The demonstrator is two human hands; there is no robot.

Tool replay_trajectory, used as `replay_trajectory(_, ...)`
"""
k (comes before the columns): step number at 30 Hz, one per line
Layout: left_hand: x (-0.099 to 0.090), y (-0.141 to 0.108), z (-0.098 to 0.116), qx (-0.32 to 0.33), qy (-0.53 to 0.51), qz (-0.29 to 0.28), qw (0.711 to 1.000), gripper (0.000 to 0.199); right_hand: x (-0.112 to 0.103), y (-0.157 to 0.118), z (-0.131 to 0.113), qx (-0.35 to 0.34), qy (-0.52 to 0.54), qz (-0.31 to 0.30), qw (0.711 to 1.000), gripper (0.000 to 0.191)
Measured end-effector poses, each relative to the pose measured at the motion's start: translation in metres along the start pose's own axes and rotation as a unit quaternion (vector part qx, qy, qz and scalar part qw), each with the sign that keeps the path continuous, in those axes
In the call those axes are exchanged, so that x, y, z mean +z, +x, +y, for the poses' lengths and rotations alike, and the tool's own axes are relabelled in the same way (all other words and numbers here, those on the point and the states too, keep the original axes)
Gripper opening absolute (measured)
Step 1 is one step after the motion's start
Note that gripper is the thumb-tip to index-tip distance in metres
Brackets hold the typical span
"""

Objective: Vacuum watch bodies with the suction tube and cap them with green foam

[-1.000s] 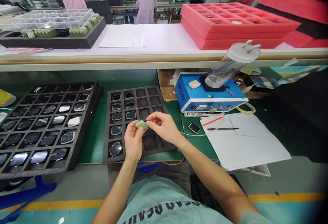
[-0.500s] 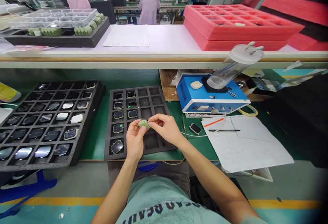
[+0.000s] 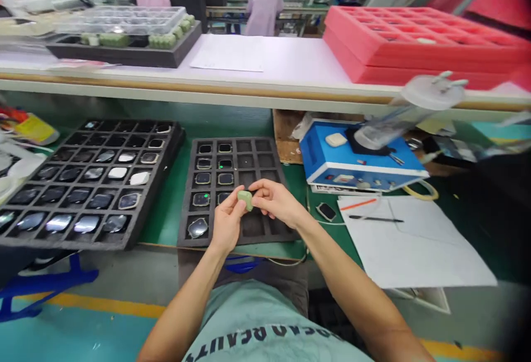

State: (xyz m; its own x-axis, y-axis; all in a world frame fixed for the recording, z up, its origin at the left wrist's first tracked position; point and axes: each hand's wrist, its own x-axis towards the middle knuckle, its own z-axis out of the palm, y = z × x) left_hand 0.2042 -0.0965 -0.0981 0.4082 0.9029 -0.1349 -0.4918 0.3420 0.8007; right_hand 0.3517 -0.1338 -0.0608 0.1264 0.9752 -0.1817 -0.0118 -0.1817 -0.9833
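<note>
A small light green piece (image 3: 245,200) is pinched between my two hands above a black foam tray (image 3: 245,236). My left hand (image 3: 227,221) grips its left side, and the fingers of my right hand (image 3: 277,202) close on its right side. Watch faces, two of them with a green light, fill slots in the left columns of that tray. A single watch (image 3: 326,211) lies on the green table right of the tray, by a white cable.
At left is a larger black tray (image 3: 136,207) of watch-like pieces. A blue box (image 3: 360,166) with a clear cylinder (image 3: 394,113) stands at right, near papers (image 3: 423,251) and a pen. Red foam trays (image 3: 373,69) sit on the shelf. People are in the background.
The whole view has shifted, so the trays and box appear further right. The green piece has been turned to show more of its face, still between both hands.
</note>
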Motion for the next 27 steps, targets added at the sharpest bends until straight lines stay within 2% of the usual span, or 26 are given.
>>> replay_trajectory(3, 0.004, 0.003, 0.003, -0.014, -0.018, -0.020, 1.000, 0.047, -0.005, -0.015, -0.002, -0.022, 0.024, 0.043, 0.999, 0.041)
replay_trajectory(5, 0.007, 0.005, 0.005, -0.033, -0.023, -0.037, 0.999, 0.045, -0.016, -0.040, 0.002, -0.057, 0.044, 0.143, 0.987, 0.038)
replay_trajectory(6, 0.008, 0.005, 0.005, -0.043, -0.026, -0.041, 0.998, 0.044, -0.023, -0.055, 0.006, -0.084, 0.054, 0.226, 0.969, 0.035)
replay_trajectory(7, 0.009, 0.006, 0.005, -0.052, -0.030, -0.041, 0.997, 0.044, -0.031, -0.072, 0.012, -0.115, 0.066, 0.324, 0.937, 0.031)
replay_trajectory(9, 0.010, 0.007, 0.005, -0.066, -0.035, -0.034, 0.997, 0.044, -0.046, -0.104, 0.029, -0.167, 0.104, 0.510, 0.837, 0.030)
replay_trajectory(10, 0.011, 0.008, 0.005, -0.068, -0.033, -0.031, 0.997, 0.044, -0.052, -0.118, 0.039, -0.172, 0.136, 0.572, 0.791, 0.033)
replay_trajectory(11, 0.011, 0.008, 0.005, -0.069, -0.025, -0.029, 0.997, 0.044, -0.056, -0.128, 0.049, -0.158, 0.176, 0.606, 0.759, 0.038)
replay_trajectory(12, 0.012, 0.008, 0.004, -0.065, -0.014, -0.029, 0.997, 0.045, -0.059, -0.135, 0.057, -0.127, 0.224, 0.614, 0.746, 0.043)
replay_trajectory(13, 0.013, 0.008, 0.004, -0.060, -0.003, -0.029, 0.998, 0.046, -0.060, -0.139, 0.064, -0.085, 0.275, 0.594, 0.751, 0.047)
replay_trajectory(15, 0.015, 0.008, 0.003, -0.048, 0.015, -0.031, 0.998, 0.046, -0.061, -0.139, 0.071, -0.009, 0.367, 0.502, 0.783, 0.050)
replay_trajectory(16, 0.015, 0.008, 0.003, -0.041, 0.019, -0.031, 0.998, 0.045, -0.061, -0.136, 0.071, 0.008, 0.396, 0.447, 0.802, 0.049)
replay_trajectory(18, 0.016, 0.008, 0.003, -0.023, 0.022, -0.029, 0.999, 0.044, -0.060, -0.126, 0.063, -0.002, 0.417, 0.357, 0.836, 0.043)
replay_trajectory(20, 0.016, 0.007, 0.003, -0.004, 0.028, -0.022, 0.999, 0.044, -0.058, -0.115, 0.050, -0.040, 0.407, 0.314, 0.857, 0.035)
replay_trajectory(23, 0.019, 0.005, 0.001, 0.023, 0.062, -0.003, 0.998, 0.044, -0.049, -0.097, 0.034, -0.083, 0.354, 0.289, 0.886, 0.030)
replay_trajectory(27, 0.028, 0.005, -0.006, 0.031, 0.124, 0.019, 0.992, 0.048, -0.025, -0.063, 0.028, -0.113, 0.249, 0.277, 0.921, 0.032)
